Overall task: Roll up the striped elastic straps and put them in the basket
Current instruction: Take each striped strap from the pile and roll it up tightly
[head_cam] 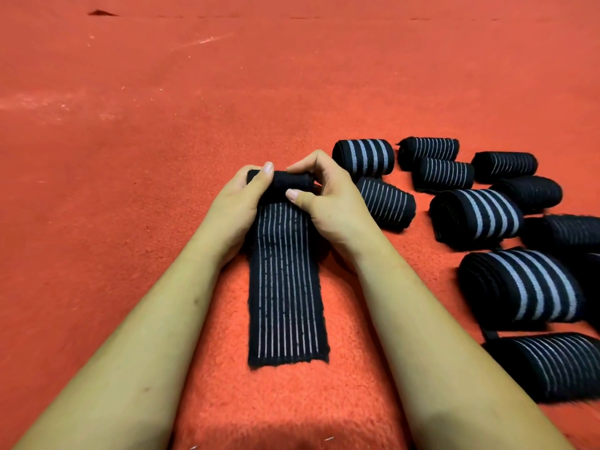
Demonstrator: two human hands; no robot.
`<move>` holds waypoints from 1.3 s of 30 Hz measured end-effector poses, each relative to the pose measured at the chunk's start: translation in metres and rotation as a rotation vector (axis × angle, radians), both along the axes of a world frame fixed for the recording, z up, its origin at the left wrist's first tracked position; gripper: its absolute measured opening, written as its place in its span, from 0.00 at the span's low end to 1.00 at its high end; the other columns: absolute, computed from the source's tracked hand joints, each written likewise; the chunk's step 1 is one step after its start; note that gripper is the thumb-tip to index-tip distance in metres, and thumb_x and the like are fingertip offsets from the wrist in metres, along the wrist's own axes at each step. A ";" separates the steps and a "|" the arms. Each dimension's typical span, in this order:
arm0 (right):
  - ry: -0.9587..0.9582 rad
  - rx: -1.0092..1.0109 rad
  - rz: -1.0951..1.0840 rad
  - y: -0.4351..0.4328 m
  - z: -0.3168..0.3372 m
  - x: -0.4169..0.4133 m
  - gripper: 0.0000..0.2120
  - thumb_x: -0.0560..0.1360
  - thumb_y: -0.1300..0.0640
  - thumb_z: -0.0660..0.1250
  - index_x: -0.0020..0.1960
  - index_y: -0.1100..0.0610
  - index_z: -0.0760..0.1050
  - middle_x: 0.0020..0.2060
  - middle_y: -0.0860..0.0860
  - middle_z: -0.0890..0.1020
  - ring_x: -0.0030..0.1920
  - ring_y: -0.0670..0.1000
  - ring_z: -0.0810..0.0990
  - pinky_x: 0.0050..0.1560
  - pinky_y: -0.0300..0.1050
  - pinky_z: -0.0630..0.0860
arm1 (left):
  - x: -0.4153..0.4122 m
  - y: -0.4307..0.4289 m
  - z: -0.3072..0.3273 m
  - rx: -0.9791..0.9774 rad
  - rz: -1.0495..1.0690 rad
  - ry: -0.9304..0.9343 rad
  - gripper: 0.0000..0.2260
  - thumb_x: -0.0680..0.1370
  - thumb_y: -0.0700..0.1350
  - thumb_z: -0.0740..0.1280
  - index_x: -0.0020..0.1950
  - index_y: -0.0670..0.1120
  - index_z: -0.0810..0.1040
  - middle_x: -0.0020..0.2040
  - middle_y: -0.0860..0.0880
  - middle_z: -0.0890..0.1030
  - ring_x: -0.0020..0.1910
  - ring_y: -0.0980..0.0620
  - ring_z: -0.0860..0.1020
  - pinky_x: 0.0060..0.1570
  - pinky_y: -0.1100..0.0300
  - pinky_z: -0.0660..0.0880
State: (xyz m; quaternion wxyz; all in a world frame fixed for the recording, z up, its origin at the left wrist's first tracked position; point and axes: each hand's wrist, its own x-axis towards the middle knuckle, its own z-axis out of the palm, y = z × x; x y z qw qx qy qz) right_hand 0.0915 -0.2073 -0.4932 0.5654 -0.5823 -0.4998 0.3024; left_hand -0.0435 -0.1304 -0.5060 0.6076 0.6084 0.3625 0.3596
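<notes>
Black elastic strap [285, 287], thin white stripes, flat on fuzzy red carpet [130, 157], far end rolled; left hand [240, 203], right hand [324, 193] both grip roll. Cylindrical rolled straps [477, 216] clustered right.

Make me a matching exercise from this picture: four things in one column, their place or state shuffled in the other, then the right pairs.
Things
1. black elastic strap with thin white stripes
2. farthest black roll with broad white stripes
3. nearest black roll with thin white stripes
4. red carpet

Places or states
A. bottom right, cut by the frame edge
B. partly rolled, gripped by left hand and right hand
C. just beyond the right hand
D. beneath everything

Pairs: 1-B, 2-C, 3-A, 4-D
</notes>
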 end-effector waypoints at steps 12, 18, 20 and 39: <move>0.022 -0.107 -0.091 0.007 -0.007 0.000 0.14 0.78 0.47 0.65 0.58 0.55 0.76 0.51 0.53 0.83 0.53 0.52 0.82 0.60 0.58 0.77 | -0.005 0.003 -0.002 0.218 -0.109 -0.025 0.15 0.78 0.41 0.68 0.63 0.52 0.75 0.53 0.49 0.78 0.50 0.54 0.77 0.54 0.59 0.75; -0.018 -0.018 -0.070 0.000 -0.001 0.002 0.10 0.74 0.64 0.71 0.53 0.57 0.74 0.50 0.56 0.81 0.50 0.52 0.81 0.55 0.53 0.79 | 0.002 -0.002 -0.001 0.025 -0.055 0.052 0.17 0.82 0.58 0.62 0.60 0.47 0.78 0.52 0.47 0.84 0.50 0.52 0.82 0.55 0.52 0.78; 0.035 -0.043 -0.017 -0.002 0.001 0.000 0.12 0.73 0.66 0.71 0.53 0.56 0.74 0.50 0.59 0.80 0.44 0.53 0.80 0.42 0.51 0.79 | 0.001 -0.001 -0.001 -0.019 -0.035 -0.019 0.13 0.81 0.56 0.63 0.57 0.49 0.78 0.49 0.48 0.83 0.47 0.52 0.81 0.53 0.51 0.77; 0.058 0.012 -0.014 0.002 -0.003 0.005 0.13 0.72 0.67 0.70 0.52 0.53 0.75 0.49 0.53 0.80 0.45 0.52 0.80 0.40 0.46 0.78 | 0.004 -0.002 0.000 -0.156 -0.083 -0.177 0.12 0.79 0.49 0.66 0.60 0.46 0.77 0.54 0.43 0.81 0.53 0.47 0.80 0.59 0.46 0.76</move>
